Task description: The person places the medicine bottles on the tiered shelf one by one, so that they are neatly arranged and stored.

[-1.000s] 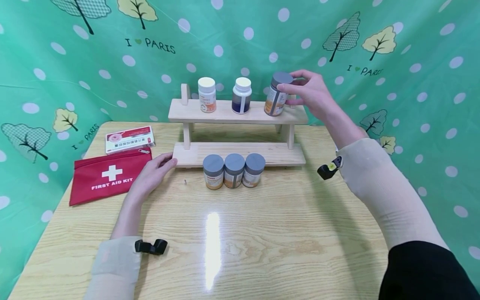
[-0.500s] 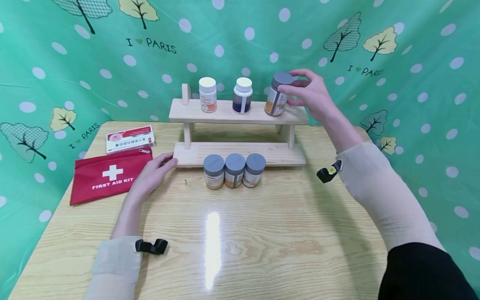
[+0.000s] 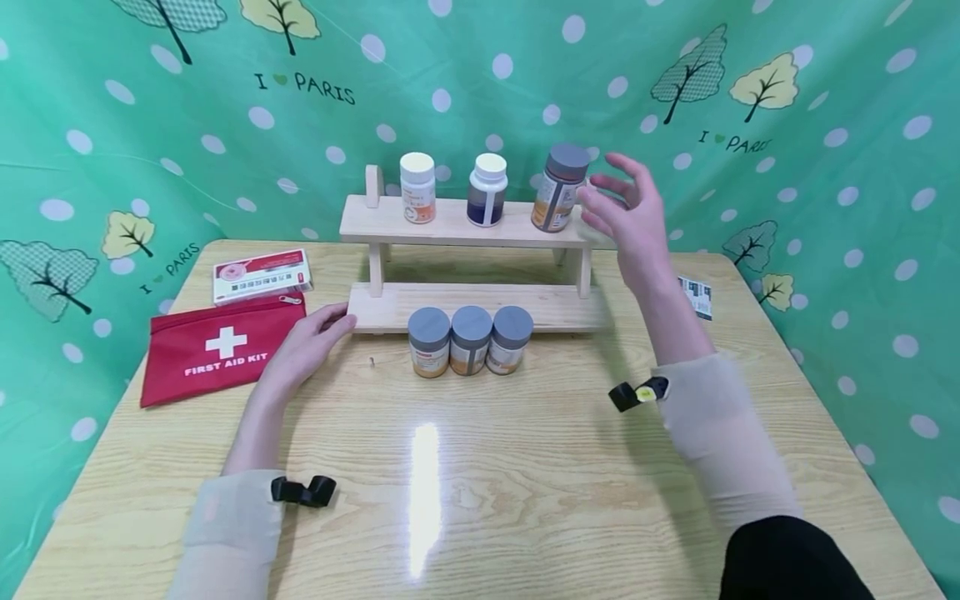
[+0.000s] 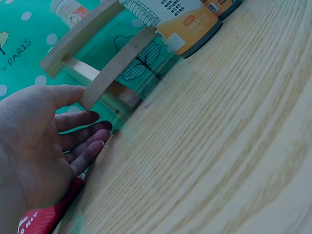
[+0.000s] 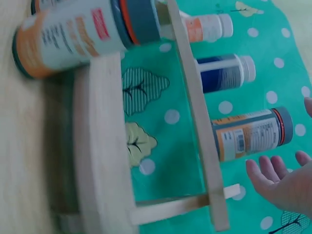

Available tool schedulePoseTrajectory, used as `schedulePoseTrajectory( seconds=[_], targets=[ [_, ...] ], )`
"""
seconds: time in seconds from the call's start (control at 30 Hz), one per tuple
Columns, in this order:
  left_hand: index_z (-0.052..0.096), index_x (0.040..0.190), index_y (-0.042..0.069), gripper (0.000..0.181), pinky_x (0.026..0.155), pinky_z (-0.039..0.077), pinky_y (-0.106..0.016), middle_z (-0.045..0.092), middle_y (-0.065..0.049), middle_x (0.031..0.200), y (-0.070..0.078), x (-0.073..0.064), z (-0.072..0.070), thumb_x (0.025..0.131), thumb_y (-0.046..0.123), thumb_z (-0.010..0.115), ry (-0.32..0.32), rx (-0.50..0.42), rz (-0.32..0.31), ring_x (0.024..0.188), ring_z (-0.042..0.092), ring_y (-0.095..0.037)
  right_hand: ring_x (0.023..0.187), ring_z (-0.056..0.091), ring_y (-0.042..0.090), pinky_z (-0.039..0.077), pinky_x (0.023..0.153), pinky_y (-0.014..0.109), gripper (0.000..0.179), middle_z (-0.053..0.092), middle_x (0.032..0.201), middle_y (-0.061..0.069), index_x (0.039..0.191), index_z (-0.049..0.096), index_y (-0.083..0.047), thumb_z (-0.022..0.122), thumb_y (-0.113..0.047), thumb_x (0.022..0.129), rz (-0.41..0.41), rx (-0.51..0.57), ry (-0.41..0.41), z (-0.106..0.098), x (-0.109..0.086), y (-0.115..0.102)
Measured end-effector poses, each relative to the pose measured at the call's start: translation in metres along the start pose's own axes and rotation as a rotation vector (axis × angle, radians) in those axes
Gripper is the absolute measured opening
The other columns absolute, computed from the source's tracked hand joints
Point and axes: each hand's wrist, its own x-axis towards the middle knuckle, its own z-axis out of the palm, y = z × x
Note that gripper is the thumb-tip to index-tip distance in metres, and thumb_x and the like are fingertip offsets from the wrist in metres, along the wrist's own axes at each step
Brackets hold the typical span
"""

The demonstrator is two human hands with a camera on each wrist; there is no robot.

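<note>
My right hand (image 3: 636, 218) is just right of a grey-capped supplement bottle (image 3: 555, 200), fingers spread and loosely bent, holding nothing. In the right wrist view a gap shows between the fingertips (image 5: 267, 168) and that bottle. It stands upright on the upper board of a two-tier wooden shelf (image 3: 457, 212), to the right of a white-capped dark blue bottle (image 3: 486, 200) and a white-and-orange bottle (image 3: 417, 196). At the left end of the lower board my left hand (image 3: 303, 346) rests its thumb against the wood, its other fingers (image 4: 80, 131) loosely extended.
Three grey-capped jars (image 3: 470, 333) stand in a row before the lower board. A red first aid pouch (image 3: 217, 354) and a medicine box (image 3: 261, 277) lie at the left. Behind my right forearm is a small printed packet (image 3: 697, 297). A green curtain (image 3: 450, 75) hangs behind.
My right hand has let go of the grey-capped bottle and drawn back to the right, its forearm lower. The bottle stays on the upper board. My left hand has not moved.
</note>
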Motion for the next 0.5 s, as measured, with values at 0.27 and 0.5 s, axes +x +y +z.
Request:
schedulePoseTrajectory(
  seconds=[0.27,0.5],
  targets=[
    [0.027,0.164,0.012,0.08,0.126,0.025,-0.064,0.031,-0.02,0.168,0.001,0.0,0.0,0.103,0.061,0.046,0.003,0.008,-0.001,0.155,0.027,-0.042,0.135,0.055,0.032,0.053,0.111,0.04,0.066,0.05,0.149,0.02,0.149,0.048,-0.02,0.078,-0.015,0.091,-0.032,0.046,0.005,-0.005,-0.035,0.026],
    [0.026,0.164,0.011,0.08,0.125,0.025,-0.064,0.031,-0.02,0.168,0.001,0.0,0.0,0.104,0.061,0.045,0.002,0.011,-0.004,0.155,0.027,-0.042,0.133,0.057,0.033,0.056,0.102,0.025,0.067,0.057,0.143,0.018,0.151,0.046,-0.013,0.077,-0.011,0.091,-0.03,0.018,-0.077,-0.006,-0.058,0.044]
  ],
)
